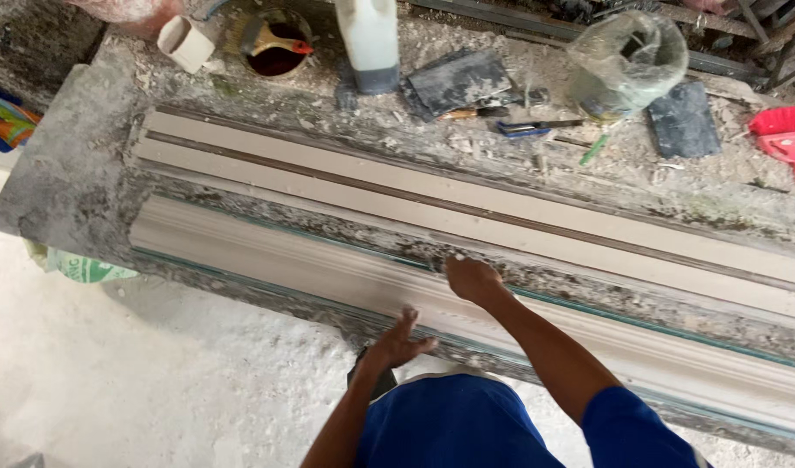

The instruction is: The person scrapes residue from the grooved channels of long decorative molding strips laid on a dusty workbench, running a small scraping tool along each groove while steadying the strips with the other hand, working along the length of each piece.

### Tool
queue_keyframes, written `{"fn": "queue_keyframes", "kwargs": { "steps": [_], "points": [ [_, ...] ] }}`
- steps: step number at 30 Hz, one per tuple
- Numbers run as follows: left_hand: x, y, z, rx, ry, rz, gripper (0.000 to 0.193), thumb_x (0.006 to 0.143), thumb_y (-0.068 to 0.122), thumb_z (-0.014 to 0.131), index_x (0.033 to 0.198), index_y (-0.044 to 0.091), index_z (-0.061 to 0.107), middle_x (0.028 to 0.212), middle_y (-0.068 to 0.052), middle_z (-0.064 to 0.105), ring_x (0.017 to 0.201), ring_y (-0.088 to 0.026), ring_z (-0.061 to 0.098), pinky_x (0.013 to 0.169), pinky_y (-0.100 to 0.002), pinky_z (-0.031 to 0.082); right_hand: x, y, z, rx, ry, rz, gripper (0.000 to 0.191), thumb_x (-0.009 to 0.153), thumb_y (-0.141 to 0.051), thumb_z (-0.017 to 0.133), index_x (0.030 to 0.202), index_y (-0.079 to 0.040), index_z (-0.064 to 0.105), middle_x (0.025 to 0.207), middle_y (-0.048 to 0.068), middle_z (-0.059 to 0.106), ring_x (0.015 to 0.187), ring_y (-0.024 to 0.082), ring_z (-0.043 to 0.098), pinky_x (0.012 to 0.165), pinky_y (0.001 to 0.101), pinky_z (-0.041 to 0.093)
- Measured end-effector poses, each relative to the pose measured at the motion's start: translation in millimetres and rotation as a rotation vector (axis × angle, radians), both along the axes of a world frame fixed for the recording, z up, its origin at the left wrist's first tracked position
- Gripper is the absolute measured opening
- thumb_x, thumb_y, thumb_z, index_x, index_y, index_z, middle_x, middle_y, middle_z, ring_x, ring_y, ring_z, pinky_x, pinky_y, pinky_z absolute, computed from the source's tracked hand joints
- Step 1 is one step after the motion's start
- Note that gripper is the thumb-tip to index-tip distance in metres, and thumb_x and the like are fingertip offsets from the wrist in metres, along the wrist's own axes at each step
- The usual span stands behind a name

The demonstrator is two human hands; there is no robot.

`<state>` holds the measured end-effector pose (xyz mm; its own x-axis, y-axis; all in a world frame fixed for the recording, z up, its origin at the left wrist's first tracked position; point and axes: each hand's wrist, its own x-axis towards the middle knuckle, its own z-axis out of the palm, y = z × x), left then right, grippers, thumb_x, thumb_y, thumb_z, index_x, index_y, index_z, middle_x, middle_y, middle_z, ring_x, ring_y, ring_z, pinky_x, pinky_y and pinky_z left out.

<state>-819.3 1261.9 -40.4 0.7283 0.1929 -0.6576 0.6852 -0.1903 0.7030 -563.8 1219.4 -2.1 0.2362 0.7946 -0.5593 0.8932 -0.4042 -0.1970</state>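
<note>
**Two hands at a long plaster moulding on a dusty counter**

The person's right hand (pixel 472 279) rests on the long white curved plaster moulding (pixel 267 251), its grip curled and pressed down onto the upper edge of the casting. The left hand (pixel 397 340) hovers just off the counter's near edge, grip spread with fingers fanned, holding nothing. The moulding lies along the near edge of the grey, plaster-crusted counter (pixel 68 173). Just behind it runs a flat beige moulding strip with a dark groove (pixel 467 204). Along the far edge stand a white plastic jug (pixel 369 39), a brush with an orange handle in a round dark tub (pixel 272 39), a clear plastic-wrapped container (pixel 627 61) and, at the far right corner, a red dustpan (pixel 788 134).
</note>
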Motion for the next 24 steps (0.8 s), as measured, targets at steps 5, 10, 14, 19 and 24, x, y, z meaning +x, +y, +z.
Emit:
{"fn": "queue_keyframes", "kwargs": {
  "steps": [5, 10, 14, 19, 24],
  "points": [
    [-28.3, 37.0, 39.8, -0.092, -0.002, 0.112, 0.104, 0.088, 0.066, 0.064, 0.161, 0.004, 0.024, 0.166, -0.022, 0.029, 0.153, -0.035, 0.03, 0.123, -0.044, 0.029, -73.8, 116.9, 12.3, 0.015, -0.022, 0.054, 0.025, 0.098, -0.018, 0.05, 0.113, -0.005, 0.064, 0.105, 0.024, 0.071, 0.097, 0.042, 0.073, 0.08, 0.0575, 0.061],
    [-79.8, 80.4, 27.6, -0.118, -0.151, 0.362, 0.087, 0.091, 0.055, 0.069, 0.152, 0.0, 0.04, 0.148, -0.025, 0.053, 0.13, -0.034, 0.064, 0.108, -0.043, 0.052, -103.4, 149.9, 30.0, 0.043, 0.257, -0.226, 0.042, 0.109, -0.035, 0.043, 0.125, 0.002, 0.051, 0.1, 0.029, 0.068, 0.089, 0.043, 0.07, 0.087, 0.0578, 0.054],
    [-120.2, 99.2, -6.3, 0.046, -0.248, 0.566, 0.072, 0.092, 0.046, 0.069, 0.143, -0.001, 0.049, 0.14, -0.023, 0.061, 0.122, -0.031, 0.068, 0.101, -0.041, 0.054, -109.9, 96.4, 54.0, -0.051, 0.773, -0.775, 0.047, 0.099, -0.019, 0.055, 0.134, 0.001, 0.031, 0.103, 0.04, 0.066, 0.068, 0.036, 0.063, 0.062, 0.0558, 0.05],
    [-147.2, 89.9, -20.8, 0.166, -0.308, 0.728, 0.053, 0.094, 0.035, 0.069, 0.132, -0.001, 0.06, 0.129, -0.02, 0.07, 0.111, -0.028, 0.073, 0.093, -0.039, 0.057, -94.7, -52.9, 89.5, -0.034, 1.082, -1.141, 0.067, 0.092, -0.041, 0.057, 0.151, -0.017, 0.038, 0.11, 0.021, 0.072, 0.079, 0.025, 0.076, 0.073, 0.0407, 0.066],
    [-133.3, 73.5, -14.5, 0.1, -0.239, 0.722, 0.051, 0.094, 0.034, 0.067, 0.132, 0.0, 0.063, 0.127, -0.018, 0.072, 0.114, -0.024, 0.072, 0.095, -0.038, 0.057, -95.4, -245.2, 102.8, -0.122, 1.101, -1.253, 0.048, 0.095, -0.039, 0.064, 0.118, 0.003, 0.066, 0.094, 0.02, 0.075, 0.062, 0.026, 0.072, 0.057, 0.0404, 0.061]
  ]
}}
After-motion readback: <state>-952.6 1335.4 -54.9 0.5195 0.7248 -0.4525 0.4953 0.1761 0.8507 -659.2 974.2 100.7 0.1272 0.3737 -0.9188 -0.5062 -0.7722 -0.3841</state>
